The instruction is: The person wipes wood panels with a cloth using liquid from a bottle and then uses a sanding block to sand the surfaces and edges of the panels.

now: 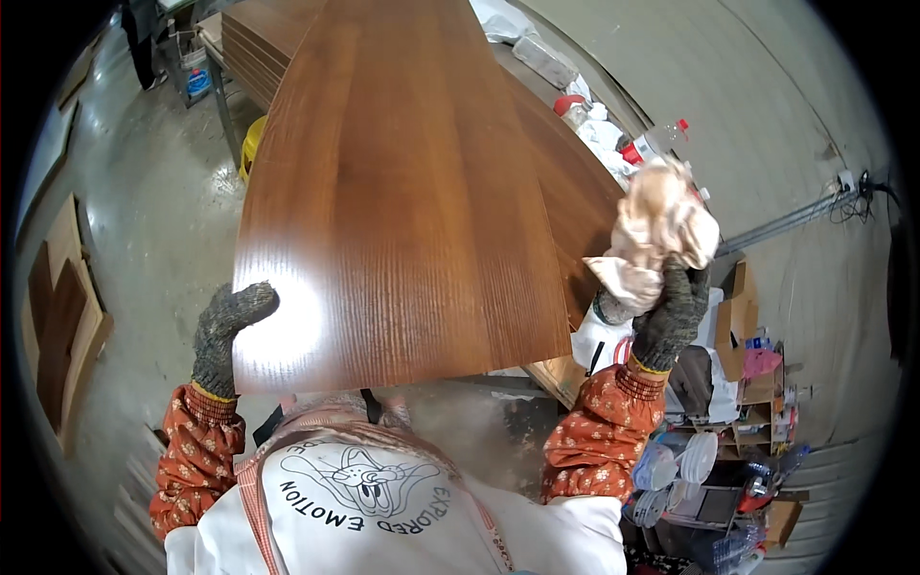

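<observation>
I see my left hand (228, 331), gloved, gripping the near left corner of a glossy brown wooden panel (402, 201) raised over the stacked boards (575, 192). My right hand (671, 311) is closed around a crumpled pale rag (661, 225) (just beside the panel's right edge).

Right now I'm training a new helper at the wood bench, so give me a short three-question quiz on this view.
1. True or false: the left hand grips the near left corner of the glossy brown wood panel.
2. What does the right hand hold? A) a crumpled pale cloth B) a hammer C) a paintbrush
3. Fill in: both hands wear knitted grey ____.

Key: 1 true. 2 A, the cloth. 3 gloves.
</observation>
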The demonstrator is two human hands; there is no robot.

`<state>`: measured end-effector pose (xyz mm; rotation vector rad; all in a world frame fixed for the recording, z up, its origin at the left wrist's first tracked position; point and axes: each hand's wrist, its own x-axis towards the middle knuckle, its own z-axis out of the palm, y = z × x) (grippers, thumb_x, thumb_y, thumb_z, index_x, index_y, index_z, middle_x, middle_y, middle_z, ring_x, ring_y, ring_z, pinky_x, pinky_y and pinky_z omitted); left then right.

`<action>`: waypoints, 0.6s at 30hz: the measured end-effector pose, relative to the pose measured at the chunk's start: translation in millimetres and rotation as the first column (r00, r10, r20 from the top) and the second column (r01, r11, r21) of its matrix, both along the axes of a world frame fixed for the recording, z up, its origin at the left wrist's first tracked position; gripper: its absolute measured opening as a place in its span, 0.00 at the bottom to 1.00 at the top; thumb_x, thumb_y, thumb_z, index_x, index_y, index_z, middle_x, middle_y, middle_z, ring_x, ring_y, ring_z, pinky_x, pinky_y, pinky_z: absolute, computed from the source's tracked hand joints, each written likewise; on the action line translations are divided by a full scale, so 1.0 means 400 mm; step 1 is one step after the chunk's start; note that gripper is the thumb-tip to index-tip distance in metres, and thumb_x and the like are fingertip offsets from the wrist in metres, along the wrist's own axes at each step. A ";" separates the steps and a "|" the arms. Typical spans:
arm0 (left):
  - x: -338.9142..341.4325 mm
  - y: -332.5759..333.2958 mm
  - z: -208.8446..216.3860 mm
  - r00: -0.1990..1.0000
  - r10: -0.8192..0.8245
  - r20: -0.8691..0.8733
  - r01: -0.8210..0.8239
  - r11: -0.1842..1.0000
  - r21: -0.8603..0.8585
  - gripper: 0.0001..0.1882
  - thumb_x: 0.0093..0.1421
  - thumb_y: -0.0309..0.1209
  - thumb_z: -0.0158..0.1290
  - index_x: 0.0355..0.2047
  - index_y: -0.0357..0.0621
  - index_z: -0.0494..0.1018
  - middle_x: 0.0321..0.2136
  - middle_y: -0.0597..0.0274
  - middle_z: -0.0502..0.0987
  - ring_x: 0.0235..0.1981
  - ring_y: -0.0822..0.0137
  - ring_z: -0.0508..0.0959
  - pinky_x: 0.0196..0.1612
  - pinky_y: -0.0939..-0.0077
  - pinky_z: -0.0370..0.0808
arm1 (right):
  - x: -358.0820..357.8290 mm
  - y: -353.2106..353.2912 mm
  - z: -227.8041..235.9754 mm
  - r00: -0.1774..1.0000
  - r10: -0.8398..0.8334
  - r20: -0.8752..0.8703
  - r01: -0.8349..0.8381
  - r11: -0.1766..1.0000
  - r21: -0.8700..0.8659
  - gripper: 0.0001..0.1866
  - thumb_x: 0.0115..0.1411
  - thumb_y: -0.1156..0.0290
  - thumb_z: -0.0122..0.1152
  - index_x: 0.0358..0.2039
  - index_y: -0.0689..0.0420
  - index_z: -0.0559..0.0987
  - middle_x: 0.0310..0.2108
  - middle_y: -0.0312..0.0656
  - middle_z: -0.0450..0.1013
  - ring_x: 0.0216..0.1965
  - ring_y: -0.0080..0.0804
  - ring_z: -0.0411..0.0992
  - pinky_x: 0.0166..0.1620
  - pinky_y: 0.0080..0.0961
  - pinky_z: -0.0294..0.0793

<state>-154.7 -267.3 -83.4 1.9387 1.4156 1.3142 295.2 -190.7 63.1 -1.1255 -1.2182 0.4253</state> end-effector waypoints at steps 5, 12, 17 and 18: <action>0.039 0.020 0.067 0.373 0.388 0.842 0.344 0.785 -0.515 0.13 0.55 0.29 0.55 0.39 0.34 0.74 0.34 0.58 0.78 0.35 0.68 0.78 0.41 0.74 0.75 | -0.308 0.058 0.015 0.229 0.269 0.935 -0.533 0.839 -0.111 0.19 0.55 0.67 0.58 0.49 0.53 0.73 0.45 0.45 0.71 0.47 0.39 0.69 0.50 0.37 0.68; 0.048 -0.008 0.105 0.474 0.410 0.779 0.300 0.757 -0.581 0.13 0.53 0.33 0.58 0.34 0.36 0.75 0.26 0.62 0.78 0.26 0.72 0.76 0.32 0.78 0.74 | -0.407 0.449 -0.120 0.257 0.512 0.820 -0.455 0.812 -0.365 0.21 0.60 0.69 0.45 0.54 0.55 0.69 0.58 0.50 0.60 0.60 0.43 0.57 0.62 0.31 0.54; 0.051 0.021 0.047 0.692 0.205 0.692 0.269 0.816 -0.511 0.17 0.52 0.33 0.58 0.39 0.35 0.75 0.30 0.62 0.78 0.30 0.72 0.76 0.38 0.78 0.72 | -0.271 0.717 -0.158 0.290 0.142 0.946 0.111 0.977 -0.181 0.21 0.60 0.59 0.43 0.49 0.54 0.74 0.40 0.58 0.72 0.42 0.44 0.74 0.44 0.34 0.72; 0.063 0.034 0.055 0.707 0.160 0.689 0.290 0.823 -0.489 0.17 0.52 0.33 0.58 0.39 0.35 0.75 0.30 0.63 0.77 0.30 0.73 0.75 0.38 0.78 0.72 | -0.235 0.735 -0.176 0.267 0.020 0.964 0.178 0.982 -0.069 0.19 0.59 0.61 0.43 0.46 0.54 0.76 0.39 0.58 0.73 0.41 0.44 0.74 0.43 0.35 0.72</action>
